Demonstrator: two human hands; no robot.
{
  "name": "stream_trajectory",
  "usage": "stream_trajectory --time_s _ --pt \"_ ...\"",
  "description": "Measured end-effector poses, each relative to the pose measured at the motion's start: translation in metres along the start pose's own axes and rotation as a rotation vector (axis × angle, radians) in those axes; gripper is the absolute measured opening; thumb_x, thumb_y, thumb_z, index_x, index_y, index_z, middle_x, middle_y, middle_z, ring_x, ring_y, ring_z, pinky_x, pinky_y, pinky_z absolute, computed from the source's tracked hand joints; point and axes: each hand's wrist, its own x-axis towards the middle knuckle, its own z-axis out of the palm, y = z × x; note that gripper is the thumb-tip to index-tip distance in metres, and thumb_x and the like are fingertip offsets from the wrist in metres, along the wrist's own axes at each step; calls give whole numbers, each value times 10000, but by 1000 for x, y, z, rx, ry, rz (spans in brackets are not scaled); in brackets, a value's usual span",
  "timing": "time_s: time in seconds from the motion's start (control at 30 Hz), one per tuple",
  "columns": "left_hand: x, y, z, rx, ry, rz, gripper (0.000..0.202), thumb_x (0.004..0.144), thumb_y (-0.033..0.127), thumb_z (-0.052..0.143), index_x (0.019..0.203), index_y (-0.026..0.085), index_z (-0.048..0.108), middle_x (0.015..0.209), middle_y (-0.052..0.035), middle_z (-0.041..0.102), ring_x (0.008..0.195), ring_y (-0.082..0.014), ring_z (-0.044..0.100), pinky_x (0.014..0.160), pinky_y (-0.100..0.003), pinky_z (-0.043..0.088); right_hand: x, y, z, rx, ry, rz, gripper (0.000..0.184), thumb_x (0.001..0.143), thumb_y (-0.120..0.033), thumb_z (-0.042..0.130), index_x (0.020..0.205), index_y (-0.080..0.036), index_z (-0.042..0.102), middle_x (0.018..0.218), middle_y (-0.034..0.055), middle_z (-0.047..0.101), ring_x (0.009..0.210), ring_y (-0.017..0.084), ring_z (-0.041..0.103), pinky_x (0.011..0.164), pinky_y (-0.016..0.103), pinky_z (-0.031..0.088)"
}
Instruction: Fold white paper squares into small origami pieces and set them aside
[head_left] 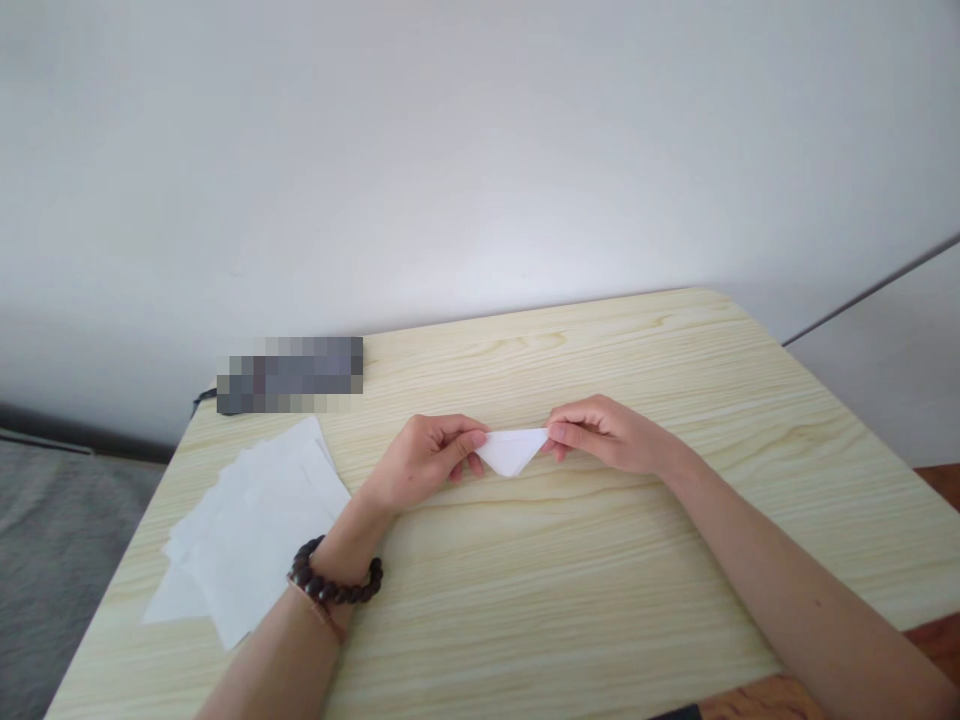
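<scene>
The left hand (426, 460) and right hand (611, 435) each pinch one end of the folded white paper (513, 453). Its long side runs between them, perhaps just above the table (540, 590).

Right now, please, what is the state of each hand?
Left hand: closed, pinching one corner of the folded white paper.
Right hand: closed, pinching the opposite corner of the same paper.

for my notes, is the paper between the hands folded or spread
Folded: the paper tapers downward with slanted sides, much smaller than the piled sheets.
</scene>
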Motion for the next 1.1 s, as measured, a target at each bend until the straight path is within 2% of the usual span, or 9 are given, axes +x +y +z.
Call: stream_trajectory --time_s 0.1,0.33,0.4,0.6,0.7,0.83,0.97,1.03,1.1 --pt "0 0 0 -45 -20 4 345 858 402 569 956 100 703 613 -29 661 503 -95 513 482 -188 417 0 -1 0 3 -10 -7 369 963 -409 434 845 -150 668 743 33 663 654 120 537 608 237 376" --pt "-2 2 -2 -51 -39 80 370 893 409 529 1030 106 691 686 -38 672 539 -96 508 503 -190 425 2 -1 5 48 42 21 356 946 -404 447 797 -154 652 674 12 607 573 104 454 544 238 323" --pt "-3 2 -1 -24 -26 89 376 887 420 536 1033 110 692 711 -39 667 547 -93 499 502 -189 411 2 -1 7 57 73 27 346 940 -397 452 782 -155 642 655 7 585 565 104 449 536 238 319" --pt "-1 -1 2 79 0 8 336 856 415 587 992 138 720 593 -3 622 480 -81 432 436 -181 305 2 -2 15 45 134 -4 333 923 -387 477 713 -161 599 592 -16 501 538 98 416 507 233 298" --pt "0 0 1 66 -23 40 318 873 384 560 1012 151 726 686 -28 688 535 -101 508 483 -189 381 2 -1 14 31 124 0 345 926 -407 480 706 -165 590 553 -40 433 504 85 350 478 229 256" --pt "-1 3 -2 4 -94 120 325 901 361 527 1071 154 712 835 -57 729 678 -135 595 603 -215 474 2 2 10 93 88 13 347 938 -413 464 741 -162 601 627 -11 514 564 97 415 514 235 296" --pt "-3 2 -3 4 -77 167 355 927 348 502 1184 159 659 862 -56 706 697 -124 588 643 -220 489 2 1 9 152 115 23 362 931 -431 476 713 -163 584 620 -12 511 566 100 428 540 245 319" --pt "-4 0 -1 22 -67 170 384 906 363 546 1221 161 633 882 -63 691 707 -127 591 636 -222 496 2 0 11 171 159 40 375 924 -441 484 682 -166 563 607 -15 499 564 102 432 538 245 324" --pt "-4 -2 2 49 -51 217 467 809 371 683 1227 172 623 1001 -86 673 783 -151 609 631 -221 510 2 -1 12 189 196 43 385 918 -447 487 657 -170 543 600 -15 484 567 106 432 539 247 327"
